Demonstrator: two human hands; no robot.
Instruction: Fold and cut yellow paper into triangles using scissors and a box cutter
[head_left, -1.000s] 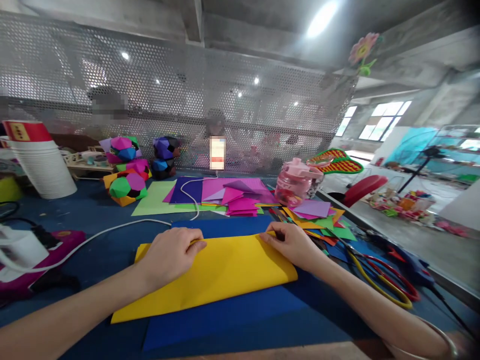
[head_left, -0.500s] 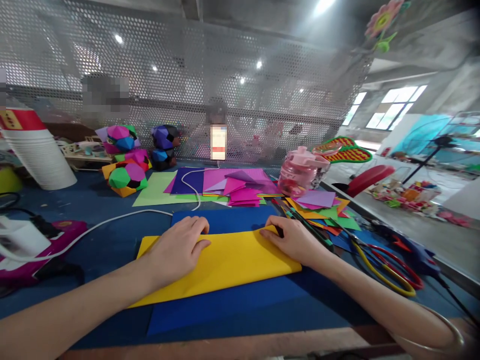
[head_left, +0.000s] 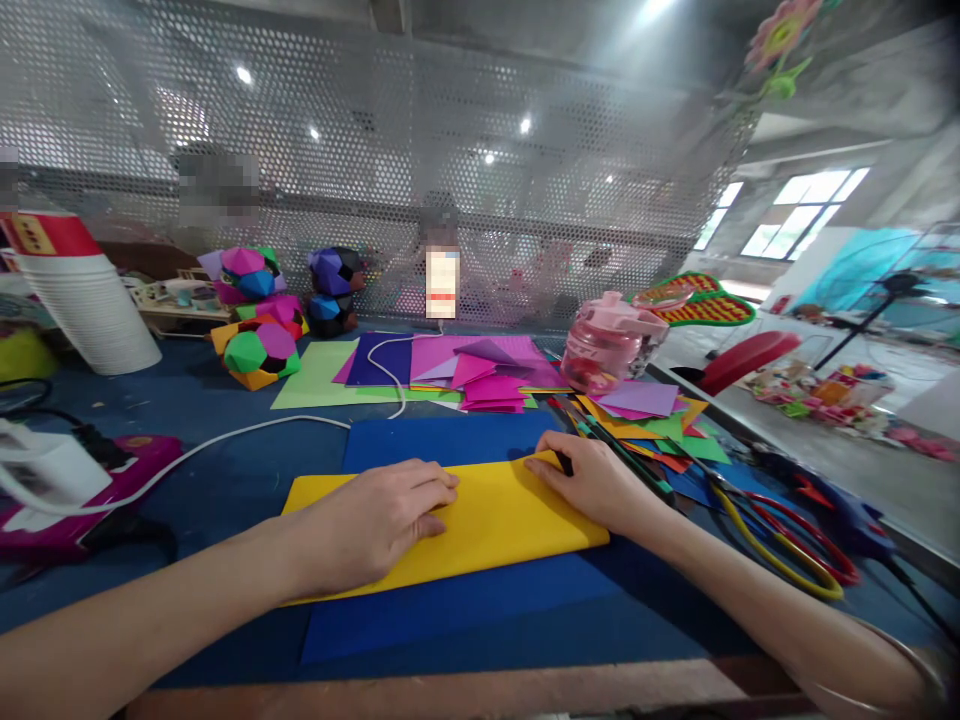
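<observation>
A folded yellow sheet of craft paper [head_left: 495, 510] lies lengthwise across the table in front of me, on top of a blue sheet [head_left: 420, 625]. My left hand [head_left: 382, 520] rests on the yellow sheet's left half, fingers stretched to the right and pressing on its surface. At the far right corner of that sheet, my right hand [head_left: 589, 475] pinches the upper folded edge between thumb and fingers. Part of the sheet's left side is hidden under my left hand and forearm.
To the right lie scissors [head_left: 787, 540], a glue gun [head_left: 832, 500] and coloured paper scraps [head_left: 645, 410]. Behind stand a pink jug [head_left: 600, 345], a phone [head_left: 442, 283] and paper polyhedra [head_left: 259, 355]. On the left are stacked cups [head_left: 97, 310] and a power strip [head_left: 142, 470] with a white cable.
My left hand has slid right and slightly down over the yellow sheet, its fingers flatter than before. My right hand keeps its pinch at the corner. The view has shifted a little.
</observation>
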